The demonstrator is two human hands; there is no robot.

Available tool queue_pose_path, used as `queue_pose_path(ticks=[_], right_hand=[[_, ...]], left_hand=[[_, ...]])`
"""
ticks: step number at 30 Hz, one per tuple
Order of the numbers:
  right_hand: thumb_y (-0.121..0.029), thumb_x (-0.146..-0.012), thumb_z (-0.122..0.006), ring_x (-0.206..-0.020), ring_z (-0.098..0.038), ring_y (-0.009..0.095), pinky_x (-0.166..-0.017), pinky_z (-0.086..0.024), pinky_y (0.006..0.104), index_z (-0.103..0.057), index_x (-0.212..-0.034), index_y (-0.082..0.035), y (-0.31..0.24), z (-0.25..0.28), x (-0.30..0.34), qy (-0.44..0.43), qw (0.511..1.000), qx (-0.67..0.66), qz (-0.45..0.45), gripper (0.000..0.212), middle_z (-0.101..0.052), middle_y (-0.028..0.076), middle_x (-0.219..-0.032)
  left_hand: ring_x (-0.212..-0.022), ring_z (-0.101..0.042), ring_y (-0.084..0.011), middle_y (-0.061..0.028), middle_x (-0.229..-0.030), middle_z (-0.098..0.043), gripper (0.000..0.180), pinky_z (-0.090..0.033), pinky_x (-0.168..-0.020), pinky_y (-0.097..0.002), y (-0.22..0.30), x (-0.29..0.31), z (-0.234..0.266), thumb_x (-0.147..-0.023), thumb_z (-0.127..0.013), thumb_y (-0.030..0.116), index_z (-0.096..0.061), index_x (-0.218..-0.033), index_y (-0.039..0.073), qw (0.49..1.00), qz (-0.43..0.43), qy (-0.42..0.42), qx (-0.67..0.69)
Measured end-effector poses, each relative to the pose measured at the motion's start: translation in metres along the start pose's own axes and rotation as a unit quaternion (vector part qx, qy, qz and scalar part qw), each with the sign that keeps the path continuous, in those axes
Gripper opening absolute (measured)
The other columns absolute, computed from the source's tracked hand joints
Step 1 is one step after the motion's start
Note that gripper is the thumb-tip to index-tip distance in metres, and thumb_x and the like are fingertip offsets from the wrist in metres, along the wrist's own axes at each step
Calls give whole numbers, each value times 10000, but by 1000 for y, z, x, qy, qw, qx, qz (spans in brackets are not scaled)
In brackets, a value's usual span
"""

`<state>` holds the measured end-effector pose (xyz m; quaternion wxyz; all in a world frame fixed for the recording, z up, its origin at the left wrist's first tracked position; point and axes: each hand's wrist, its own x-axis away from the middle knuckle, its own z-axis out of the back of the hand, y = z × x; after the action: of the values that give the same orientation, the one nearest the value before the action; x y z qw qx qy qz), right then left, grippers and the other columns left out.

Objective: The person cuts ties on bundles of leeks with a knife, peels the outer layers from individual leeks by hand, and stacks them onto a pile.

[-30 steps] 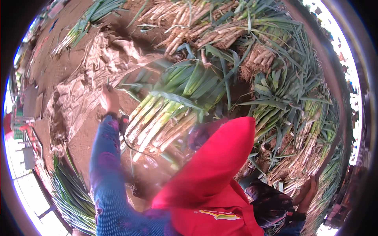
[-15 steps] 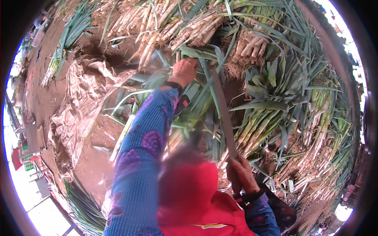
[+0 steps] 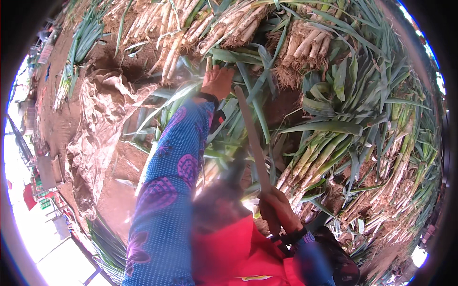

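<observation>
My left hand [image 3: 218, 82] reaches forward with its fingers bent over a leek [image 3: 208, 63], whose pale stalk pokes out just past the fingertips. Green leaves lie under and around the hand; the undersides of the fingers are hidden. Lower right, my right hand [image 3: 279, 208] is wrapped round the handle end of a long, narrow knife [image 3: 255, 138] with a dull grey-brown blade. The blade slants up and left, its tip close to my left hand's right side. Loose leek leaves [image 3: 231, 125] spread below the left hand.
Bundles of leeks [image 3: 305, 45] with rooty ends lie across the far side, and more leeks [image 3: 377, 171] are heaped along the right. A crumpled pale sheet [image 3: 98, 128] covers soil at left. Another green bunch [image 3: 86, 40] lies far left. A red garment [image 3: 224, 248] is at the bottom.
The knife and my right hand have shifted left, bringing the blade tip nearer my left hand. My left hand stays at about the same spot among the leeks.
</observation>
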<state>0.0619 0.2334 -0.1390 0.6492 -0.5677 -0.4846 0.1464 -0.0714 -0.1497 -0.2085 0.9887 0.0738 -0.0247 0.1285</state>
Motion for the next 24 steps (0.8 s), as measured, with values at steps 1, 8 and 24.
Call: queue_pose_path(ticks=[1,8,24], right_hand=[[-224,-931,-518,-542,-519,133,-481,-436,263,-531,-1035,-22,-4,-3,-6,-3,1000,-3,0,228,-542,46,-693],[-218,-936,-509,-573,-531,132,-492,-449,255,-530,-1001,-29,43,-12,-32,-20,998,-57,-35,201,-543,36,-722],[-345,-935,-515,-525,-358,86,-478,-302,214,-457,-823,-140,-50,-26,-50,-71,767,-616,-165,240,-430,-49,-655]], left_hand=[[-1069,-508,-331,-113,-1095,-555,289,-427,-852,-461,-2,1,-1,-808,-528,112,-570,-1093,111,1000,2,-2,-3],[-1131,-472,-320,-100,-1148,-544,284,-399,-921,-455,5,-5,7,-798,-594,175,-613,-1077,125,992,16,-113,-47],[-966,-618,-322,-90,-931,-665,177,-500,-765,-445,-7,5,19,-814,-579,243,-674,-954,191,987,114,-97,64]])
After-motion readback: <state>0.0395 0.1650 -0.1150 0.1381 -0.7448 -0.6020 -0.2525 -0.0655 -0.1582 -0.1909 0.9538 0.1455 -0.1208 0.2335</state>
